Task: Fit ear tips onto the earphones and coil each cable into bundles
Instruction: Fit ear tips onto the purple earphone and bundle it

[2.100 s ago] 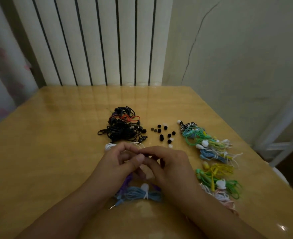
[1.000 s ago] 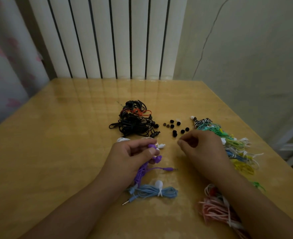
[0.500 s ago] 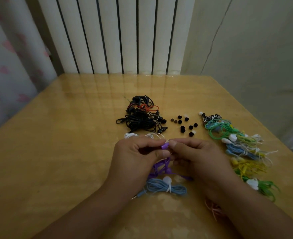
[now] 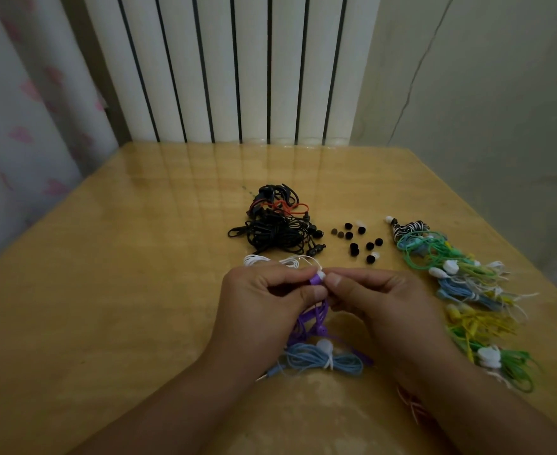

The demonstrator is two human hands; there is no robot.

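Right now both hands meet over the middle of the wooden table (image 4: 106, 290). The left hand (image 4: 264, 300) pinches a purple earbud (image 4: 316, 278) between thumb and forefinger, its purple cable (image 4: 306, 320) hanging down under the palm to the tabletop. The right hand (image 4: 379, 297) has its thumb and forefinger curled in against the white tip end of that earbud; whether it pinches a separate ear tip there I cannot tell. Just below the hands lies a coiled light-blue earphone bundle (image 4: 323, 359) tied at its middle. Behind the left hand a white cable (image 4: 270, 260) peeks out, and further back sits a black tangle of earphones (image 4: 277, 231) with an orange cable (image 4: 283, 206) on it. Loose black ear tips (image 4: 359, 241) are scattered beside that heap. Along the right side runs a row of coiled bundles in green, blue, yellow and white (image 4: 461, 284). A white radiator (image 4: 231, 67) stands behind the table
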